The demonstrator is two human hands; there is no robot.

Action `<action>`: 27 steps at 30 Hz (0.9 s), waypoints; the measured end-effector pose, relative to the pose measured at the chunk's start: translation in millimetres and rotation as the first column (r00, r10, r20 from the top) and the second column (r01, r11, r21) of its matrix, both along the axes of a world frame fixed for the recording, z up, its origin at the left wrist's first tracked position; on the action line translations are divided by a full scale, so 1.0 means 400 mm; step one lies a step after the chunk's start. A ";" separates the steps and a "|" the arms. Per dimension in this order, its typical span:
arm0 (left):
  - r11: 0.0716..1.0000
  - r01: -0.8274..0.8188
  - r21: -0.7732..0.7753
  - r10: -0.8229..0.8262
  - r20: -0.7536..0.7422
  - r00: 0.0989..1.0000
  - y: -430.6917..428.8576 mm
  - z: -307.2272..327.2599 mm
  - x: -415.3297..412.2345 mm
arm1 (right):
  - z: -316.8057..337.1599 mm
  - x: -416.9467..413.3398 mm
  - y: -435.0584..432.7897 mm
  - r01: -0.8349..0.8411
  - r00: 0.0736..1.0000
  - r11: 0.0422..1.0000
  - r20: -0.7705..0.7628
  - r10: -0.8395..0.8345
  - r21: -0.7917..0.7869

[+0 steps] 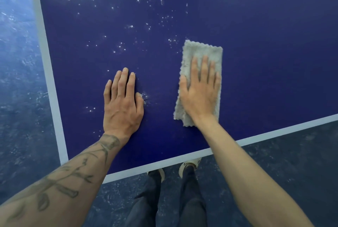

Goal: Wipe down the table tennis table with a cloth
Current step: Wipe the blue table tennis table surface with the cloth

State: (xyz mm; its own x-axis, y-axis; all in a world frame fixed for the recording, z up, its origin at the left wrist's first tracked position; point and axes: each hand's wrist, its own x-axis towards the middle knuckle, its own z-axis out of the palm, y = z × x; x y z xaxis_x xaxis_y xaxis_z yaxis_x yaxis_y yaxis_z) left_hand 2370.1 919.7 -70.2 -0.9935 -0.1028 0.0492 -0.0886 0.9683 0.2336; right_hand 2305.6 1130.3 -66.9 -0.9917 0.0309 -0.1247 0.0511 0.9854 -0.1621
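While we lean over the near left corner of one dark blue table tennis table point(265, 47), our two hands lie flat on it. Our right hand point(200, 89) presses one folded grey cloth point(203, 51) down with straight fingers, not clutching it. Our left hand point(122, 102) rests open on the bare surface, just left of the cloth, holding nothing. Many white specks point(120, 45) dot the far surface. Two shoes point(190, 164) show below the near edge.
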 end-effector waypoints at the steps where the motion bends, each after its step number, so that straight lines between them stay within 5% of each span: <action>1: 1.000 0.003 -0.003 -0.003 0.002 1.000 -0.001 0.001 0.000 | -0.004 0.005 -0.040 -0.048 0.999 0.999 -0.002 0.048 -0.008; 6: 1.000 0.004 0.012 -0.004 0.015 1.000 0.001 0.006 -0.001 | -0.004 0.153 -0.006 -0.407 0.914 0.914 0.008 0.407 0.006; 11: 1.000 0.002 0.014 -0.003 0.031 1.000 -0.001 0.003 -0.001 | 0.014 0.022 0.090 -0.024 0.999 0.999 0.046 0.022 0.039; 14: 1.000 0.004 0.008 -0.004 0.034 0.999 -0.001 0.001 0.000 | 0.007 -0.054 0.000 0.051 0.999 0.998 0.004 -0.051 0.031; 21: 1.000 0.005 -0.003 -0.005 0.008 1.000 0.000 -0.005 -0.001 | -0.005 0.108 -0.022 -0.445 0.896 0.895 -0.014 0.444 -0.022; 27: 1.000 -0.006 -0.021 0.007 0.029 1.000 0.002 -0.010 -0.002 | 0.016 -0.117 0.081 -0.069 0.997 0.997 0.037 0.068 0.016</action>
State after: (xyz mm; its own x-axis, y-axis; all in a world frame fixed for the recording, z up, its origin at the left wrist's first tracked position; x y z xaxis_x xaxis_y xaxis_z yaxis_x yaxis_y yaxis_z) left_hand 2369.2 920.5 -74.2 -0.9939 -0.1085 0.0221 -0.1014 0.9723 0.2107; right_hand 2259.0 1162.8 -60.6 -0.9863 -0.0348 -0.1611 -0.0113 0.9894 -0.1447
